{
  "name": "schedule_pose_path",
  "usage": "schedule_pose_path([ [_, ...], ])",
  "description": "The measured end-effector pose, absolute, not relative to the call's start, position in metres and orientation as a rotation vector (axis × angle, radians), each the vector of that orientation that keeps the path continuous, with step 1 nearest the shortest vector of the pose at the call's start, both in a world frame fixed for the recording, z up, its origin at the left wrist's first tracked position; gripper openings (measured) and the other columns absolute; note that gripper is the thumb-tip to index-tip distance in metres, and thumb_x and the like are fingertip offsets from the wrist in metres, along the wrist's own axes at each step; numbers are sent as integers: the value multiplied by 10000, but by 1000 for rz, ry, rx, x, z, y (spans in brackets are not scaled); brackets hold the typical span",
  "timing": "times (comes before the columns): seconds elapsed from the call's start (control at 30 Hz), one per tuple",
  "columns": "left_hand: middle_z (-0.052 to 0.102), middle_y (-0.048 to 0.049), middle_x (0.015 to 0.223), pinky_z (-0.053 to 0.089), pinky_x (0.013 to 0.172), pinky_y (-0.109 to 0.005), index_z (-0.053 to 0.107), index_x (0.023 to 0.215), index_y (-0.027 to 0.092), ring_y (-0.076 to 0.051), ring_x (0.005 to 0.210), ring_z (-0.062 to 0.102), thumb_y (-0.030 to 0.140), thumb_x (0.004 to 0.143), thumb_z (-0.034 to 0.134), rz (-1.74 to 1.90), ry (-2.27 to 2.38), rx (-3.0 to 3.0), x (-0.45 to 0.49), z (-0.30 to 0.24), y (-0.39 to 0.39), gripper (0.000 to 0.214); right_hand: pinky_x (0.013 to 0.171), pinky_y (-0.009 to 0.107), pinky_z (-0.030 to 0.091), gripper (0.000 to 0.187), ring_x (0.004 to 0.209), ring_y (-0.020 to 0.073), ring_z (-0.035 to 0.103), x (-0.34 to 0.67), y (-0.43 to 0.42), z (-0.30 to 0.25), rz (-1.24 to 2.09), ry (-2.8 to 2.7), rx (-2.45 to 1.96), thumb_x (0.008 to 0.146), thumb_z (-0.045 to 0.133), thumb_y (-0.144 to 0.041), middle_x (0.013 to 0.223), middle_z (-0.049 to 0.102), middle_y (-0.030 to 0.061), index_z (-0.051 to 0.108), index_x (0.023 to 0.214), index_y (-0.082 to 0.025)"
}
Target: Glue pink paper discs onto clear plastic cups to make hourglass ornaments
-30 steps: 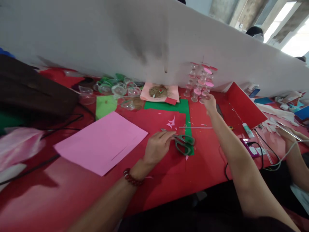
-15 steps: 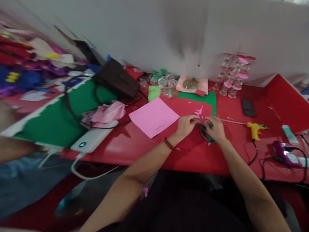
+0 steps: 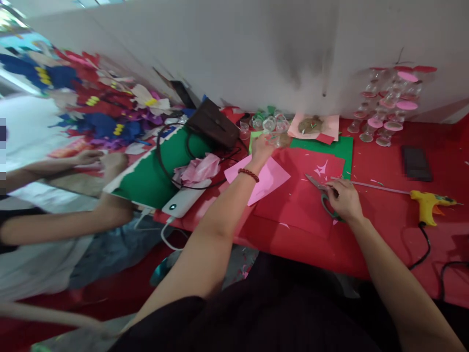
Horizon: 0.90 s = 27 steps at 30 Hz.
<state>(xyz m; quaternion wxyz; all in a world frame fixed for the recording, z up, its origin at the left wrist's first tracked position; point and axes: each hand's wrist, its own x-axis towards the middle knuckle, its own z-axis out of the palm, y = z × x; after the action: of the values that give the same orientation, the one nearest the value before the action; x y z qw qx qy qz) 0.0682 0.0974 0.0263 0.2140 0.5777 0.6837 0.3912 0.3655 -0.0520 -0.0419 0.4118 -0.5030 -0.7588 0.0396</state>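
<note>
R hand (image 3: 345, 200) pinches scissors (image 3: 318, 184) nr. pivot, RH side of pink sheet (image 3: 274, 177). L hand (image 3: 261, 148) at far edge of sheet, adj. clear plastic cups (image 3: 275, 140); L grip: cannot tell. Glue gun (image 3: 428, 205) well right of sheet.

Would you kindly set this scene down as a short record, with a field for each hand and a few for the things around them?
Left hand: beside a clear plastic cup; whether it grips it is unclear
Left wrist: dark red beaded bracelet
Under left forearm: pink sheet
Right hand: holding green-handled scissors
Under scissors: red sheet, with pink scraps
Right side: yellow glue gun; smartphone behind it
Back right: tower of clear cups and pink and red discs
</note>
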Motion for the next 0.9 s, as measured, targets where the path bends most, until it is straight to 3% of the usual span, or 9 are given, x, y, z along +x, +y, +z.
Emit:
schedule_pose_path([
  [0.17,706,-188,1306,345,1209,-501,708,1222,114,-382,1391,539,302,828,846,999,2118,1631,72,12,125,458,929,480,606,235,935,303,763,366,-52,-40,40,-1913,-1255,987,562,-306,930,825,115,766,912,-218],
  [0.3,739,-175,1103,325,1196,-528,689,824,146,-397,1342,549,213,808,825,964,2094,1742,81,4,128,153,968,491,603,234,976,303,767,365,-53,-40,57,-1921,-1255,982,559,-300,937,828,114,768,908,-225],
  [0.37,735,-146,989,366,1161,-513,591,664,183,-368,1276,585,133,816,758,993,2046,1796,84,5,124,231,985,509,599,238,994,310,766,366,-52,-41,65,-1923,-1264,980,554,-298,951,829,123,768,908,-224],
  [0.47,713,-97,892,446,1091,-446,485,595,215,-308,1188,628,135,827,732,1091,1948,1855,90,11,111,348,983,524,600,248,1009,323,762,366,-51,-43,85,-1913,-1275,979,539,-287,979,828,138,768,918,-213],
  [0.57,704,-62,813,526,962,-389,446,580,219,-264,1062,686,245,858,762,1146,1814,1872,103,15,83,422,947,517,609,243,1019,331,757,363,-52,-42,113,-1862,-1281,968,549,-296,1009,822,157,773,957,-204],
  [0.63,757,-61,940,560,902,-337,492,617,203,-227,1053,727,289,858,790,1162,1631,1890,117,14,56,393,888,487,618,246,954,316,754,360,-55,-38,160,-1808,-1280,961,570,-319,974,810,156,776,1011,-194],
  [0.7,759,-107,1148,588,891,-339,590,732,189,-233,1127,742,271,854,811,1256,1239,1929,134,10,25,265,820,434,616,271,849,276,739,357,-58,-32,253,-1738,-1274,963,604,-363,905,790,125,767,1091,-189],
  [0.77,753,-99,1169,602,934,-360,652,853,200,-228,1153,732,263,857,828,1311,1093,2066,151,7,-4,188,751,380,599,338,781,234,720,353,-61,-27,377,-1635,-1260,976,632,-443,916,781,98,736,1183,-197],
  [0.9,748,-83,1188,631,902,-337,637,1151,229,-194,1078,741,216,877,823,1363,972,2040,176,2,-35,331,767,353,586,417,804,201,710,351,-62,-24,571,-1488,-1178,1049,521,-581,945,762,63,687,1217,-237],
])
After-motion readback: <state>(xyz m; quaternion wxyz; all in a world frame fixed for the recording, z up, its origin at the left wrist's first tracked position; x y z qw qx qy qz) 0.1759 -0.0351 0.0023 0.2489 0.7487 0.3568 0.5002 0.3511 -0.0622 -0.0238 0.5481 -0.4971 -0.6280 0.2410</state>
